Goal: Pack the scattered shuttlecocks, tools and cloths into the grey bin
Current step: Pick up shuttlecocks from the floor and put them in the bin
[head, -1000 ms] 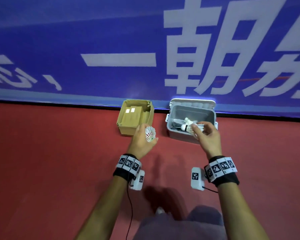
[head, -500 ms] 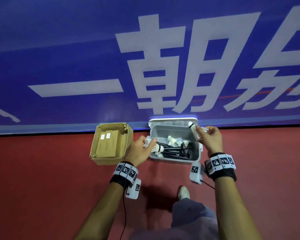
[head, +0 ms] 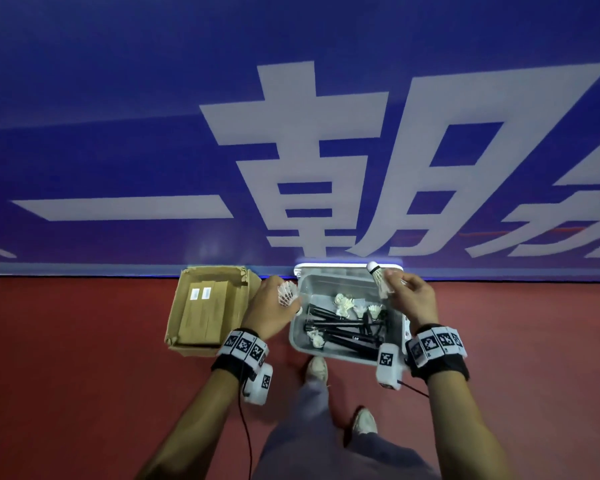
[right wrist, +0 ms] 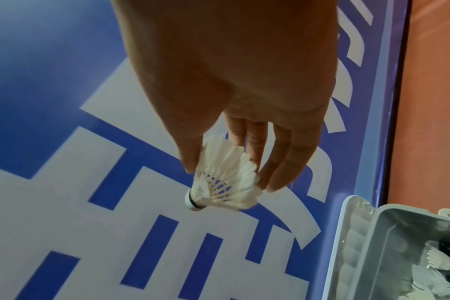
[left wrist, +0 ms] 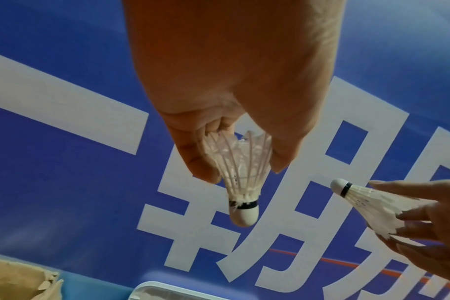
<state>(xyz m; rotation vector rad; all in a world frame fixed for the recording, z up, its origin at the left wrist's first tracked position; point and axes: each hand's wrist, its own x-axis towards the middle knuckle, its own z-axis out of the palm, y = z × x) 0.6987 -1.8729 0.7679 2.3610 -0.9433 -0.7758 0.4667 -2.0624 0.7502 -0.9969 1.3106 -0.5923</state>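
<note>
The grey bin (head: 297, 329) sits on the red floor against the blue wall, holding several white shuttlecocks (head: 343, 303) and black tools (head: 340, 332). My left hand (head: 274, 311) is at the bin's left rim and pinches a white shuttlecock (head: 287, 294) (left wrist: 240, 178) by its feathers, cork down. Over the bin's far right corner, my right hand (head: 407, 297) pinches another shuttlecock (head: 378, 278) (right wrist: 225, 182) by its feathers, cork pointing up and away. The bin's rim (right wrist: 347, 233) shows in the right wrist view.
An open cardboard box (head: 177, 313) with flat brown packs stands just left of the bin. The blue banner wall (head: 291, 133) rises right behind both. My shoes (head: 317, 368) and grey trousers are close in front of the bin on the red floor (head: 66, 358).
I have come closer to the bin, and the view looks more steeply down on it. Both hands, each still holding a shuttlecock, have moved from in front of the bin to above its edges.
</note>
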